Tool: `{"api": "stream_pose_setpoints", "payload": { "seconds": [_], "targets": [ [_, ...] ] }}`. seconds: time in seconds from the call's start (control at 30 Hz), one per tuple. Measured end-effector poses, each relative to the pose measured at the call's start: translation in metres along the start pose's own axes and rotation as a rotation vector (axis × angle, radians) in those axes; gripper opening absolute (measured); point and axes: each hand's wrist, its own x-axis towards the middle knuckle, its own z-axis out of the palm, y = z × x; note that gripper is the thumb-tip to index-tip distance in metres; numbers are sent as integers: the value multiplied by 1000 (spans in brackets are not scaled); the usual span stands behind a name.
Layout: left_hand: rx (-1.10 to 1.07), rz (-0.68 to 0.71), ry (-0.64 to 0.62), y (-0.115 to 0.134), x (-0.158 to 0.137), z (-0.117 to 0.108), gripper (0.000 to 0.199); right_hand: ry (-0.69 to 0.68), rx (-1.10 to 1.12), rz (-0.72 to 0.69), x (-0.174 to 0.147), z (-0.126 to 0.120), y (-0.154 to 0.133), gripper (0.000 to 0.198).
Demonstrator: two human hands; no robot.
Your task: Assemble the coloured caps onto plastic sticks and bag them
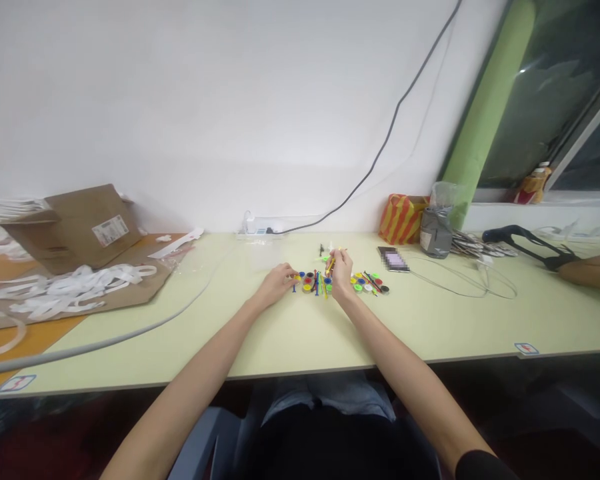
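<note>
My left hand [279,280] rests on the table at the left end of a group of small coloured plastic parts. Its fingertips are closed together at a small yellow and blue part [296,280]; whether they grip it is too small to tell. My right hand [342,270] is raised over the middle of the group, pinching a thin yellow plastic piece [330,265]. Between the hands lie blue, red and green sticks [317,285] and round pieces, among them a yellow disc [307,289]. More discs, such as a white one [368,288], and several sticks lie right of my right hand.
A phone [394,260] with a cable lies to the right, before a striped bag [403,219] and a grey bag [435,232]. Behind stands a power strip [257,231]. At left are a cardboard box [87,227], white strips [80,287] and a grey cable [130,333]. Another person's arm [593,272] reaches in at right.
</note>
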Motion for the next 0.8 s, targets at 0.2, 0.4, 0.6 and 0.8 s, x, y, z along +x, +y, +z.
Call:
{"api": "stream_pose_setpoints", "payload": {
  "seconds": [0.2, 0.4, 0.6, 0.8],
  "targets": [
    [-13, -9, -42, -2, 2, 5, 26, -13, -13, -6, -1, 1, -2, 19],
    [-14, -28, -58, -4, 2, 5, 26, -43, -29, -24, -1, 1, -1, 20],
    [-22, -27, -4, -3, 2, 5, 26, -59, -34, -47, -1, 0, -1, 20],
    [3, -7, 15, -7, 2, 5, 15, -58, -44, -38, -1, 1, -2, 20]
  ]
}}
